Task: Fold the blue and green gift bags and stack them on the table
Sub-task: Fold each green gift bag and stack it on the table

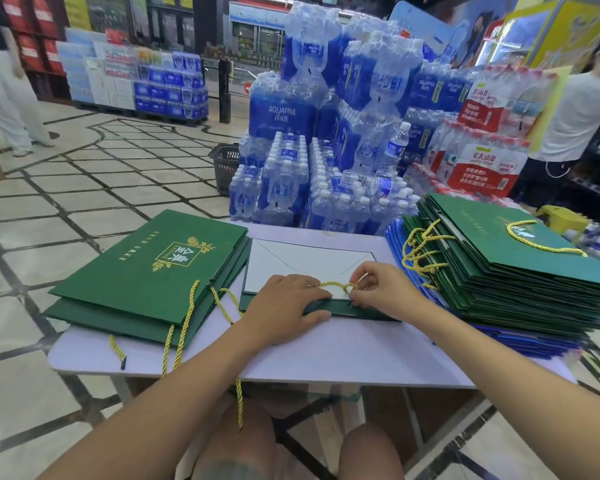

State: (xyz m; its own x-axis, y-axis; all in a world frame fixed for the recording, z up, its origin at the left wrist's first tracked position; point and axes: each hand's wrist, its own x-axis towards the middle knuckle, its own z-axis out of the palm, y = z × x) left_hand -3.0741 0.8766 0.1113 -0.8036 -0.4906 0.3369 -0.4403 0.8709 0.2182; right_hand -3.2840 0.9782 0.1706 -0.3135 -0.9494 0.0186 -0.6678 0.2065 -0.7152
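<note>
A green gift bag (309,265) lies flat in the middle of the white table (326,355), its white inner side up and its green top rim (368,311) turned toward me. My left hand (281,306) rests flat on that rim. My right hand (385,289) pinches the bag's yellow cord handle (333,285) at the rim. A stack of flat green bags (153,275) with gold print lies at the left. A taller pile of green bags (520,268) sits at the right on top of blue bags (399,247).
Shrink-wrapped packs of blue water bottles (326,143) are piled behind the table, with red-labelled packs (482,161) to the right. A black shopping basket (224,166) stands on the tiled floor. One person stands at far left (4,91), another at far right (582,109). Yellow cords hang over the table's front edge.
</note>
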